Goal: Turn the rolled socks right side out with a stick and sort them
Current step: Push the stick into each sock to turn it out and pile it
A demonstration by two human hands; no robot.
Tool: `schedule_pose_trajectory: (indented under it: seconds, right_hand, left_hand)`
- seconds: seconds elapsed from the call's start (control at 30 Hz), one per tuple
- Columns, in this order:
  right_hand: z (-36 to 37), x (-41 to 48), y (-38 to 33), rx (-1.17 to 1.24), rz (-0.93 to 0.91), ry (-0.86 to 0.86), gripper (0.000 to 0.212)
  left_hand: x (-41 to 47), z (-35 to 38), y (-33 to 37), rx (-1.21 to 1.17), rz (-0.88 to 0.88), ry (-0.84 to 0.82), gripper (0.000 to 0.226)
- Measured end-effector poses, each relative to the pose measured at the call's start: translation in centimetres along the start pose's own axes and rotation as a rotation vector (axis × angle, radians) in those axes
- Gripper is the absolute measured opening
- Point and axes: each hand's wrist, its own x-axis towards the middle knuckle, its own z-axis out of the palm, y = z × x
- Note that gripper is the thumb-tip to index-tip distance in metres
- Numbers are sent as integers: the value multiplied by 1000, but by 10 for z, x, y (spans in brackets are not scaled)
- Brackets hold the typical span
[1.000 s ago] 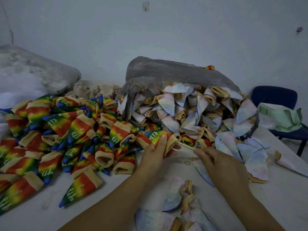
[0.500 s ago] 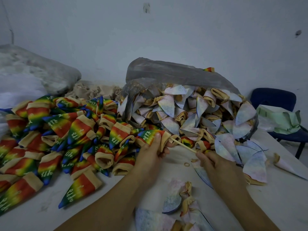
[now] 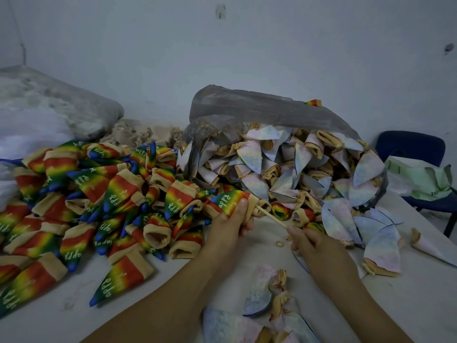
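Your stick [image 3: 272, 219] shows only its middle. One end is lost inside the cuff of the rainbow sock [image 3: 230, 203], the other inside your right hand [image 3: 314, 246]. On your left hand [image 3: 227, 231] the fingers are largely behind the fabric. The grey plastic bag [image 3: 247, 105] covers whatever lies deeper in it. The rainbow pile [image 3: 74, 194] runs off the left edge, the pale socks [image 3: 227, 325] off the bottom. The ring [image 3: 279, 243] on the table [image 3: 173, 293] is too small to identify. A green bundle [image 3: 420, 174] half covers the blue chair [image 3: 410, 144].
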Motion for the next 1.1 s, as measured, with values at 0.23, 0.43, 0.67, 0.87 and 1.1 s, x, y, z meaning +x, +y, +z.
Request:
schedule_pose_trajectory:
  seconds: [0.23, 0.43, 0.67, 0.87, 1.1]
  right_hand:
    - [-23, 4, 6, -343, -180, 116, 46]
    - [-22, 9, 4, -387, -390, 76, 20]
    - [-3, -1, -8, -281, -393, 26, 22]
    - [10, -12, -12, -277, -293, 103, 25]
    - [7, -7, -6, -275, -333, 193, 23]
  left_hand:
    - [2, -5, -3, -179, -107, -52, 43]
    - [-4, 1, 2, -189, -149, -157, 35]
    - [-9, 12, 5, 208, -53, -63, 58]
    - [-7, 14, 7, 242, -106, -93, 66]
    - [-7, 8, 0, 111, -48, -171, 57]
